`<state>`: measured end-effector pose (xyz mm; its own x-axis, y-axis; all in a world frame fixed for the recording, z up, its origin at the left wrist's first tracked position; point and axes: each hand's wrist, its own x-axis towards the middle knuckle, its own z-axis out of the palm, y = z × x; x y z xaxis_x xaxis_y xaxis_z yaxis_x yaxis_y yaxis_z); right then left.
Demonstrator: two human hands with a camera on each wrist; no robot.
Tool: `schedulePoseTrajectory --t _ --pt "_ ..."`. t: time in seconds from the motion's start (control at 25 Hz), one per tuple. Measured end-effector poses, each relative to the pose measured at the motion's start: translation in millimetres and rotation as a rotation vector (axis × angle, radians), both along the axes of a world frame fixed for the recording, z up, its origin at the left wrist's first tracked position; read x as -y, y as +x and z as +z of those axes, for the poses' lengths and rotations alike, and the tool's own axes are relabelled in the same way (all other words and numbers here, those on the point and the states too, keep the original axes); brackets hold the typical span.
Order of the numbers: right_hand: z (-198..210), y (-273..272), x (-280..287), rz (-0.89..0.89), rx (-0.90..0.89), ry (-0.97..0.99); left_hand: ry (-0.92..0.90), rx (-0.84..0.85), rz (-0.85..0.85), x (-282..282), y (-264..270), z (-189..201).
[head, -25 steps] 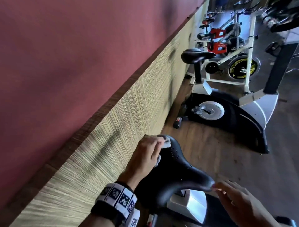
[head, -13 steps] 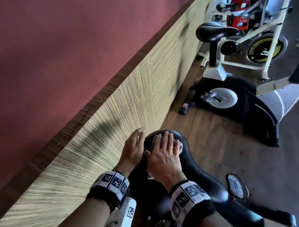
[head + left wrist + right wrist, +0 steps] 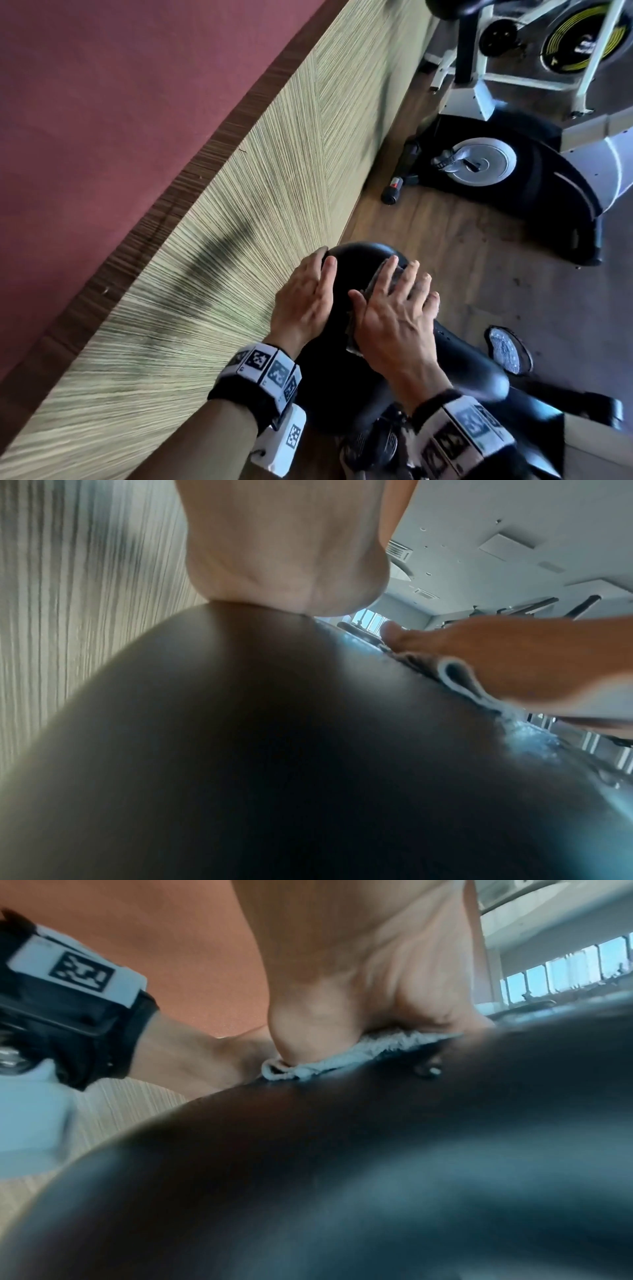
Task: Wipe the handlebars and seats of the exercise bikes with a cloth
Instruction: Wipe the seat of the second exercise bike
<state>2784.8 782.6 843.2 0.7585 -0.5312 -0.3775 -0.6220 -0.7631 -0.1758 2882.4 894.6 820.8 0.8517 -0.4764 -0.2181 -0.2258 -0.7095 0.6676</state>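
The black bike seat [image 3: 356, 260] lies just below me, wide end away from me. My left hand [image 3: 308, 294] rests flat on the seat's left side with straight fingers and holds nothing. My right hand [image 3: 394, 308] lies flat on the seat's right half and presses a pale grey cloth [image 3: 371, 279] onto it. In the left wrist view the cloth's folded edge [image 3: 459, 680] shows under the right hand [image 3: 531, 664]. In the right wrist view the cloth [image 3: 342, 1053] is squeezed between my palm and the seat [image 3: 377, 1150]. No handlebars are in view.
A striped wall panel [image 3: 205, 240] runs close along the left of the seat. A second exercise bike [image 3: 513, 178] stands on the wooden floor [image 3: 462, 257] ahead on the right, and a yellow-wheeled bike [image 3: 582, 34] behind it. A pedal [image 3: 510, 349] juts out right of the seat.
One second ago my left hand held the cloth at the seat's rear and my right touched its nose. The right hand now covers the cloth, slid slightly rightward; the left rests beside it.
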Motion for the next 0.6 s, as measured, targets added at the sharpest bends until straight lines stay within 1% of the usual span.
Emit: schedulePoseTrajectory --t 0.12,0.2,0.24,0.36,0.44,0.48,0.52,0.6 --pt "5 48 6 -0.008 -0.006 0.032 0.003 0.016 0.013 2 1 6" --pt "4 60 11 0.026 -0.007 0.069 0.007 0.01 0.011 3 0 7" --pt "5 52 13 0.024 0.005 0.061 0.01 0.004 0.007 2 1 6" --pt "10 -12 11 -0.039 -0.011 -0.032 0.052 0.026 -0.029 2 0 4" --pt "12 -30 9 -0.09 -0.054 -0.024 0.089 0.055 -0.037 3 0 3" --pt "11 -25 9 -0.1 -0.06 -0.021 0.113 0.067 -0.036 3 0 3" --pt "8 -10 11 -0.1 -0.029 -0.044 0.132 0.081 -0.035 4 0 4" --pt "1 16 17 -0.082 0.011 -0.002 0.149 0.111 -0.033 4 -3 4"
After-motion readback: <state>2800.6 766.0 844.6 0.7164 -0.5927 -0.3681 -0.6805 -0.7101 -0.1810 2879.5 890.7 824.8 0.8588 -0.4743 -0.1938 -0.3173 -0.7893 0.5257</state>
